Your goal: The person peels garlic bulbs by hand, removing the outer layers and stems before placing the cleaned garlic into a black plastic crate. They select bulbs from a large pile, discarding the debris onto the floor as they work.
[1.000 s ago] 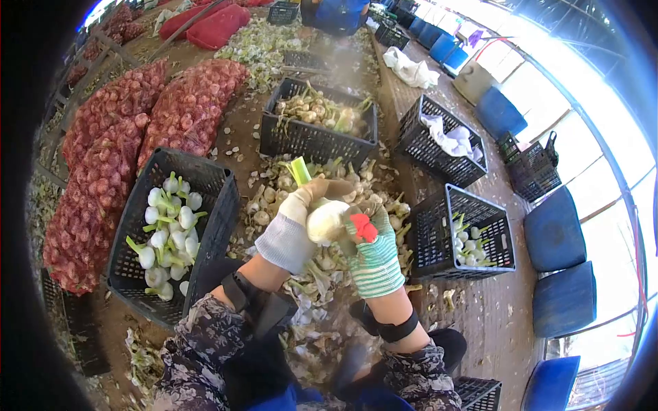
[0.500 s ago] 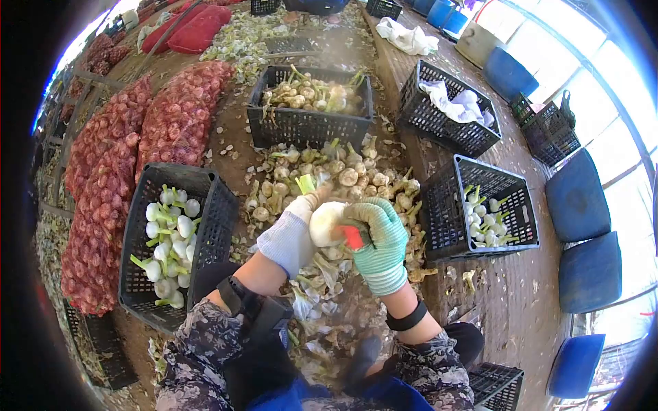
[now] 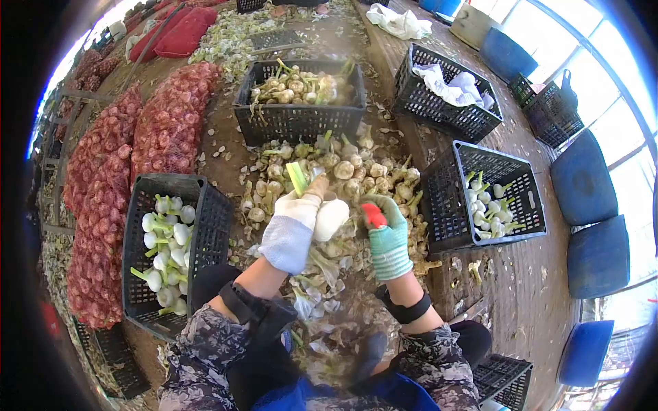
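My left hand (image 3: 291, 229), in a white and grey glove, is closed around a peeled white garlic bulb (image 3: 331, 220) with a cut green stem (image 3: 297, 178) sticking up past the fingers. To its right, apart from the bulb, is my right hand (image 3: 389, 240) in a green glove with curled fingers. A small red piece (image 3: 374, 215) shows at its thumb side; I cannot tell whether it is a tool or a thumb cover. Below and beyond both hands lies a heap of unpeeled garlic (image 3: 370, 175), with loose skins (image 3: 319, 301) strewn nearer to me.
Black crates of white garlic stand at left (image 3: 216, 226) and right (image 3: 439, 205). Another crate (image 3: 301, 123) beyond the heap holds unpeeled garlic. Full red mesh sacks (image 3: 168, 123) lie at left. A crate with white cloth (image 3: 445, 113) and blue containers (image 3: 582, 178) are at right.
My right hand has moved away from the garlic bulb to the right, leaving a gap. My left hand still holds the bulb, and the view has shifted slightly.
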Demonstrator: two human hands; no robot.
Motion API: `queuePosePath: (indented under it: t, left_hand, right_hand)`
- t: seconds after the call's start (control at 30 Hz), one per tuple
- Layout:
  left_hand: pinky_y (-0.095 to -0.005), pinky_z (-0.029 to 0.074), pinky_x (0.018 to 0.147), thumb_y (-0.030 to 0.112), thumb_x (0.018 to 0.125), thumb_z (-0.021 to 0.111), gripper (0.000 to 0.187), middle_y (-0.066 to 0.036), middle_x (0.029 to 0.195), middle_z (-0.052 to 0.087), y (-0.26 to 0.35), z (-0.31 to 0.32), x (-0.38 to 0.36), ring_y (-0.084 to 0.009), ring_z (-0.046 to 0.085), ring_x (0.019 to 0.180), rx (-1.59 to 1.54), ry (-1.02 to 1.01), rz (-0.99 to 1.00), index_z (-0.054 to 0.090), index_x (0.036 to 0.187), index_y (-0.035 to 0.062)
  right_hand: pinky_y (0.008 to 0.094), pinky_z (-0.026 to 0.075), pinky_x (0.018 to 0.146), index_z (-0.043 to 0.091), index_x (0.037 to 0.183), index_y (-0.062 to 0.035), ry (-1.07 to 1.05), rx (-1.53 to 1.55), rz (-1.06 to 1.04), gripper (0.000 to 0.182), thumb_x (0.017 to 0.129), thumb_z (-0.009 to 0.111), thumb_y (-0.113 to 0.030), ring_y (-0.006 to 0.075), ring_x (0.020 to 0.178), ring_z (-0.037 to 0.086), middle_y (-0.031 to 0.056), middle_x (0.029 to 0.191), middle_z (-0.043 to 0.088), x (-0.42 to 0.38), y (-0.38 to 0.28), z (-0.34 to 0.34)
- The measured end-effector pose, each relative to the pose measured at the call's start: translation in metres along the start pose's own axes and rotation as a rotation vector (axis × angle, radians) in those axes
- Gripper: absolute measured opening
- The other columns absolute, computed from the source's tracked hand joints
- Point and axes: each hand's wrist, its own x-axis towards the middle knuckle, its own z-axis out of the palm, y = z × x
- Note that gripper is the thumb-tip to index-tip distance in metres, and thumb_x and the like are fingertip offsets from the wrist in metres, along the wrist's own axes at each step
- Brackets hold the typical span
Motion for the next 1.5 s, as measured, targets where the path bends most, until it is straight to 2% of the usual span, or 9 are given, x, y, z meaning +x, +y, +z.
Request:
queuePosePath:
  t: [0.13, 0.27, 0.6, 0.73, 0.9, 1.03, 1.13, 1.37, 1.5]
  left_hand:
    - [-0.0216, 0.043, 0.045, 0.035, 0.086, 0.052, 0.036, -0.005, 0.065, 0.06, -0.004, 0.009, 0.001, -0.01, 0.055, 0.051, 0.118, 0.037, -0.003, 0.06, 0.084, -0.0002]
    - [-0.0219, 0.041, 0.043, 0.038, 0.085, 0.053, 0.038, -0.004, 0.063, 0.058, -0.016, 0.01, 0.0, -0.0093, 0.053, 0.049, 0.15, -0.066, 0.07, 0.059, 0.081, -0.0002]
    - [-0.0284, 0.044, 0.053, 0.043, 0.082, 0.054, 0.047, -0.008, 0.073, 0.061, -0.039, -0.022, 0.038, -0.0159, 0.055, 0.058, 0.007, -0.053, -0.174, 0.058, 0.091, -0.0027]
    - [-0.0239, 0.045, 0.049, 0.036, 0.084, 0.055, 0.036, -0.007, 0.074, 0.062, -0.007, -0.03, 0.01, -0.0125, 0.056, 0.055, -0.224, -0.104, -0.07, 0.058, 0.091, 0.0002]
    - [-0.0231, 0.048, 0.053, 0.035, 0.085, 0.055, 0.035, -0.005, 0.074, 0.06, 0.004, -0.049, -0.007, -0.0116, 0.058, 0.06, 0.206, 0.137, 0.099, 0.057, 0.09, 0.0001]
    - [-0.0252, 0.049, 0.056, 0.02, 0.077, 0.065, 0.026, -0.004, 0.069, 0.059, 0.044, -0.104, -0.024, -0.0133, 0.057, 0.057, 0.26, 0.643, 0.434, 0.059, 0.091, -0.0002]
    - [-0.0359, 0.045, 0.08, 0.021, 0.06, 0.075, 0.048, -0.015, 0.099, 0.052, 0.039, -0.137, -0.024, -0.0229, 0.052, 0.093, 1.333, 1.185, 0.705, 0.058, 0.103, 0.0074]
    - [-0.0353, 0.041, 0.086, 0.021, 0.066, 0.07, 0.044, -0.017, 0.107, 0.047, 0.013, -0.102, 0.006, -0.0279, 0.049, 0.098, 0.951, 0.509, 0.628, 0.057, 0.105, 0.0049]
    - [-0.0319, 0.043, 0.085, 0.027, 0.073, 0.065, 0.053, -0.019, 0.111, 0.051, -0.009, -0.109, 0.025, -0.0261, 0.052, 0.1, 0.637, 0.303, 0.334, 0.05, 0.115, -0.0017]
  right_hand:
    - [0.0271, 0.044, 0.071, 0.054, 0.098, 0.0014, 0.079, -0.384, -0.496, 0.017, 0.084, 0.052, -0.009, 0.0166, 0.081, 0.053, 0.0109, 0.093, 0.057, 0.002, 0.011, 0.021]
    - [0.0237, 0.04, 0.051, 0.057, 0.095, -0.0011, 0.318, -0.213, 0.323, 0.014, 0.083, 0.05, -0.005, 0.0101, 0.058, 0.048, 0.0019, 0.073, 0.057, 0.03, 0.017, 0.004]
    - [0.0297, 0.046, 0.068, 0.059, 0.084, -0.0026, -0.084, -0.628, -0.66, 0.021, 0.065, 0.066, -0.004, 0.0224, 0.073, 0.056, 0.0089, 0.079, 0.058, -0.009, -0.007, 0.016]
    - [0.029, 0.046, 0.069, 0.057, 0.085, -0.0026, -0.215, -0.093, -0.088, 0.018, 0.068, 0.064, -0.004, 0.0181, 0.077, 0.056, 0.008, 0.084, 0.058, -0.008, -0.024, 0.015]
    - [0.0263, 0.045, 0.07, 0.056, 0.098, -0.0025, -0.336, -0.184, -0.366, 0.03, 0.071, 0.066, -0.011, 0.0168, 0.079, 0.054, 0.0088, 0.091, 0.056, -0.005, 0.009, 0.041]
    - [0.0313, 0.045, 0.075, 0.057, 0.098, -0.0044, -0.167, -0.42, 0.085, 0.029, 0.073, 0.064, -0.015, 0.0233, 0.082, 0.056, 0.0136, 0.089, 0.059, 0.022, 0.073, 0.015]
    - [0.0356, 0.044, 0.083, 0.054, 0.107, -0.007, -0.223, -0.914, 0.099, 0.038, 0.072, 0.063, -0.018, 0.032, 0.093, 0.056, 0.0181, 0.102, 0.058, 0.034, 0.136, 0.01]
    - [0.0349, 0.045, 0.082, 0.056, 0.109, -0.0132, -0.184, -0.948, 0.261, 0.039, 0.071, 0.061, -0.015, 0.0328, 0.095, 0.055, 0.0195, 0.106, 0.056, 0.047, 0.27, 0.038]
    - [0.0274, 0.049, 0.066, 0.059, 0.099, -0.0024, -0.003, 0.165, 0.327, 0.023, 0.078, 0.05, -0.003, 0.0175, 0.075, 0.06, 0.0089, 0.092, 0.062, 0.06, 0.176, 0.029]
